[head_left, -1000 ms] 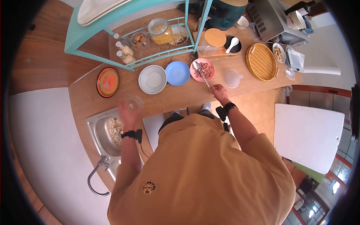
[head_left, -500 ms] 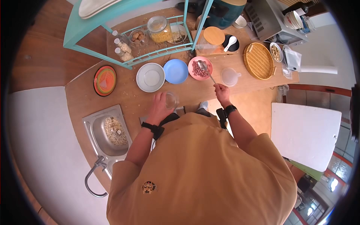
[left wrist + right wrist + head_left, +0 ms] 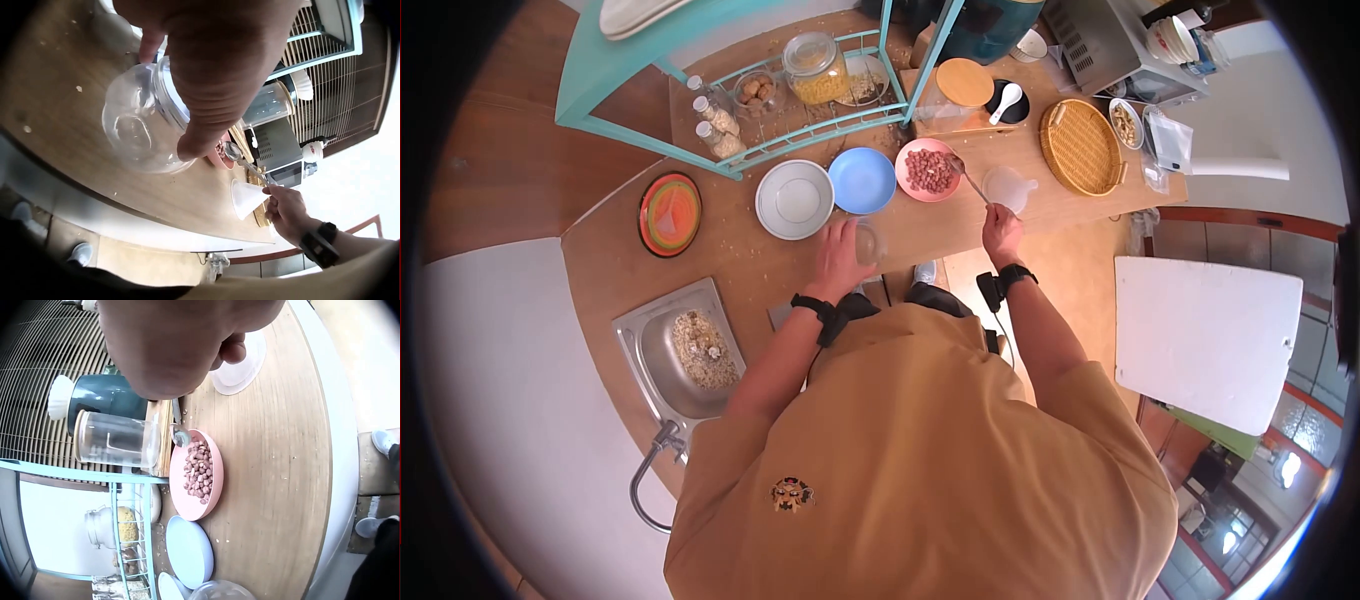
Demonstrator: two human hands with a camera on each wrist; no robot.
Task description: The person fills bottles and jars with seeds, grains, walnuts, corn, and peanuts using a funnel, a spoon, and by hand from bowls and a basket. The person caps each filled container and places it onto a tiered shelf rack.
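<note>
My left hand (image 3: 837,262) holds a clear round jar (image 3: 134,125) by its mouth, thumb and fingers on either side. The jar is near the counter's front edge, in front of the blue plate (image 3: 862,180). My right hand (image 3: 1002,237) grips the handle of a metal spoon (image 3: 973,183). The spoon's bowl is at the right rim of a pink bowl (image 3: 178,487) of reddish peanuts (image 3: 198,472). A translucent white funnel (image 3: 245,199) stands mouth down beside the spoon, partly behind my right hand in the right wrist view.
A white bowl (image 3: 794,200) stands left of the blue plate. Farther left are orange-red plates (image 3: 670,214) and a sink (image 3: 662,345) with pale flakes in it. A turquoise rack (image 3: 815,149) with jars lines the back; a woven tray (image 3: 1082,148) lies right.
My left hand has brought the jar from beside the sink rightward to in front of the plates. The spoon has moved from over the peanuts to the pink bowl's right rim.
</note>
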